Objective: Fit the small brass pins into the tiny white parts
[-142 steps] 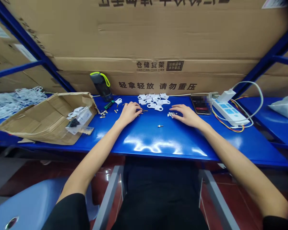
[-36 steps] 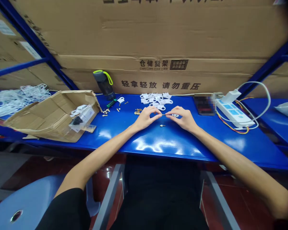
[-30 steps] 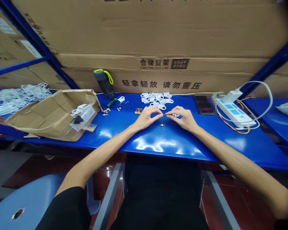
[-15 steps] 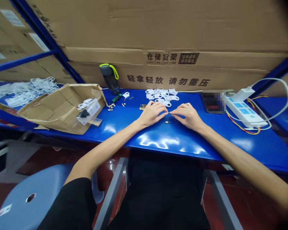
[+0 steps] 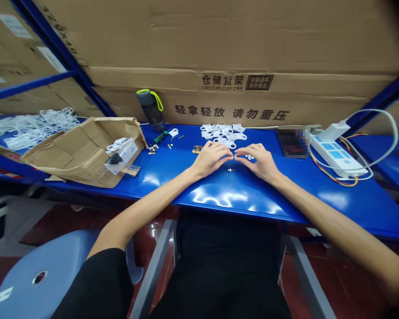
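My left hand [image 5: 210, 158] and my right hand [image 5: 258, 161] meet fingertip to fingertip over the blue shelf top [image 5: 219, 190]. Both pinch a tiny metal pin with a small white piece [image 5: 233, 156] between them. Just below the fingertips a small assembled screw [image 5: 231, 169] lies on the blue surface. A pile of white plastic clips [image 5: 223, 133] sits behind the hands. Small brass pins [image 5: 197, 149] lie left of my left hand, and small white nuts [image 5: 250, 156] lie under my right hand's fingers.
A torn cardboard box [image 5: 83, 148] with bagged parts lies at left. A dark bottle [image 5: 150, 110] and a green screwdriver [image 5: 160, 136] stand behind it. A phone [image 5: 291, 141] and a white power strip [image 5: 337, 155] with cables are at right. Large cartons [image 5: 219, 57] wall the back.
My hands left the scattered parts, came together in the middle and pinched a small pin. Since half a second ago the fingertips closed in tighter.
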`<action>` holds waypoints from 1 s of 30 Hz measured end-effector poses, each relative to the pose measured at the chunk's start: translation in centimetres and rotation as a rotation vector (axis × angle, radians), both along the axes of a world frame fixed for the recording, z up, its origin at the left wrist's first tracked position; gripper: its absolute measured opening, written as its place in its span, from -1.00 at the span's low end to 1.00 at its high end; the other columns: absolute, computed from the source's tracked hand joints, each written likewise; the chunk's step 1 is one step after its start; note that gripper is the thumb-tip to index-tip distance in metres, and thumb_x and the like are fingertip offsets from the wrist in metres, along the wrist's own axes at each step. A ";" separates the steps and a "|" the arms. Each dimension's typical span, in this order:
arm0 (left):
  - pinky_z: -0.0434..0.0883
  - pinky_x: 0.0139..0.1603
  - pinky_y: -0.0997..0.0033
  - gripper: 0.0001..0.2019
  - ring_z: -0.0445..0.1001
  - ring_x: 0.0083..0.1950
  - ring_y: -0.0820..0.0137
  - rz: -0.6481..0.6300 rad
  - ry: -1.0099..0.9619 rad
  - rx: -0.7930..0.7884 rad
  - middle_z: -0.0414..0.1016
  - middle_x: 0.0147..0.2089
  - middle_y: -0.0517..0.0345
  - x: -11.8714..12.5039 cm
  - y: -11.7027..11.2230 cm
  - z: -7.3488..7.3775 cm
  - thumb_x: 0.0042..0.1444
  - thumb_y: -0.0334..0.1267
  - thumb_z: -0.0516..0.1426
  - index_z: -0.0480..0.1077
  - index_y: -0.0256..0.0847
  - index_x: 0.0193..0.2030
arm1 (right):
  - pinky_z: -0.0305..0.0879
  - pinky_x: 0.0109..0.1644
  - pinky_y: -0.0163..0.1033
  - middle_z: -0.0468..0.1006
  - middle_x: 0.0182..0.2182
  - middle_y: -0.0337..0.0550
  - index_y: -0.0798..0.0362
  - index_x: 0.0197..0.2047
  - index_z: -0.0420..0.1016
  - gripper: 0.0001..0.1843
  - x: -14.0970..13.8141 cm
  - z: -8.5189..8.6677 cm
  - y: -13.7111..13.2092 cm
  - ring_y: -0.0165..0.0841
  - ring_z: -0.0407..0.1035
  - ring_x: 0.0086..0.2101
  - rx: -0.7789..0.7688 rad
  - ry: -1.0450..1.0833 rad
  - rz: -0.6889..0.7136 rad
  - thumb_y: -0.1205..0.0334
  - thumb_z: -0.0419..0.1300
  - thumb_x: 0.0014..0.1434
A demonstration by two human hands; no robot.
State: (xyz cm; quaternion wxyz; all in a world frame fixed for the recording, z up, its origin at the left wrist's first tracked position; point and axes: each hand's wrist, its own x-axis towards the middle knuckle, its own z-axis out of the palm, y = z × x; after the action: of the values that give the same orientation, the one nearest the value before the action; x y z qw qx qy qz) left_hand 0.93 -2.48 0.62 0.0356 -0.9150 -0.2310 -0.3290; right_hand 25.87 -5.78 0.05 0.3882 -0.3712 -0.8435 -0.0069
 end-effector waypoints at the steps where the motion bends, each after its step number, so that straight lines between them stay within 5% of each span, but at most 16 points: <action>1: 0.27 0.10 0.19 -0.75 0.56 0.03 0.30 -0.001 -0.011 -0.014 0.68 0.01 0.14 0.0 0.0 0.0 0.53 -0.12 0.10 0.57 -0.14 -0.01 | 0.34 0.04 0.06 0.75 -0.14 -0.14 -0.12 -0.02 0.67 -0.77 0.0 0.1 0.0 -0.14 0.54 -0.17 -0.005 0.009 -0.010 -0.01 0.25 0.45; 6: 0.29 0.13 0.16 -0.74 0.57 0.04 0.28 0.009 -0.012 -0.062 0.69 0.01 0.11 0.0 0.1 -0.1 0.52 -0.09 0.11 0.61 -0.12 -0.02 | 0.31 0.02 0.07 0.75 -0.25 -0.14 -0.09 -0.16 0.67 -0.72 0.1 0.1 0.1 -0.15 0.51 -0.22 -0.014 -0.008 -0.003 -0.04 0.22 0.46; 16: 0.27 0.16 0.12 -0.70 0.54 0.05 0.24 0.052 0.004 -0.108 0.68 0.01 0.10 -0.3 0.0 -0.1 0.50 0.00 0.12 0.63 -0.08 -0.01 | 0.32 0.00 0.07 0.75 -0.20 -0.10 -0.10 -0.10 0.68 -0.71 -0.1 0.4 -0.2 -0.12 0.51 -0.19 -0.046 -0.027 0.036 -0.01 0.17 0.49; 30: 0.22 0.08 0.18 -0.65 0.55 0.00 0.28 -0.079 0.128 -0.247 0.69 -0.03 0.12 -1.2 0.9 0.2 0.50 0.02 0.12 0.66 -0.11 -0.08 | 0.22 0.03 0.03 0.75 -0.10 -0.11 -0.07 -0.12 0.68 -0.75 0.3 -0.3 0.4 -0.13 0.51 -0.09 -0.136 -0.146 0.068 0.04 0.20 0.47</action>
State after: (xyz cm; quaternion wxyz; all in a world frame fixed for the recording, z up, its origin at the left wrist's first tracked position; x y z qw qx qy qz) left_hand -0.27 -1.55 0.83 -0.0755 -0.9399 -0.2306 -0.2403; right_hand 26.20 -5.38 -0.29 0.2997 -0.3662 -0.8802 0.0367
